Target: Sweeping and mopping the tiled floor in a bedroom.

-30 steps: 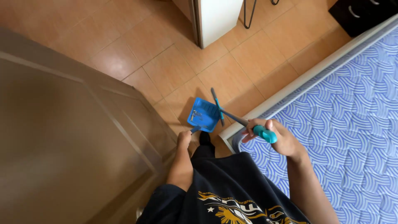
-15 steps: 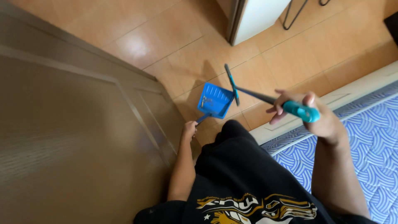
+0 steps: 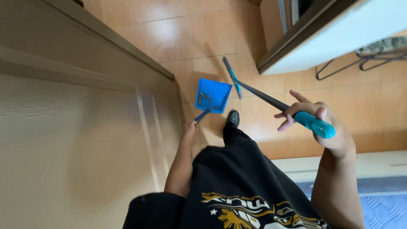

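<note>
**Dustpan low, broom high, both hands full**

Looking straight down here: the left hand point(image 3: 189, 127) is closed around the dark handle of a blue dustpan point(image 3: 213, 95), holding it down by the floor point(image 3: 169, 34), just beside the wooden door point(image 3: 76, 127). The pan is square and shallow, and there are a few small dark bits lying in its tray near the left side, too small to make out. Its handle runs back toward the hand and its open mouth faces away, toward the top of the view.

Over on the other side, the right hand point(image 3: 324, 127) grips the teal end of a broom point(image 3: 258, 91), thumb and palm wrapped tight, with a couple of fingers point(image 3: 286, 123) loose along the dark shaft. The long axis runs diagonally from that grip down and away to the slim teal head near the floor, just beside the dustpan's right edge. A black shoe point(image 3: 232, 118) stands just below the pan.

Both look like light, rigid plastic pieces, easy one-handed work. The dustpan is best held by its handle and kept level, or those bits could slide out. The broom seems steadiest taken at the padded teal grip, where the hand is now.

A white cabinet point(image 3: 339, 38) stands upper right, and a blue patterned mattress point(image 3: 381, 205) shows at the lower right.
</note>
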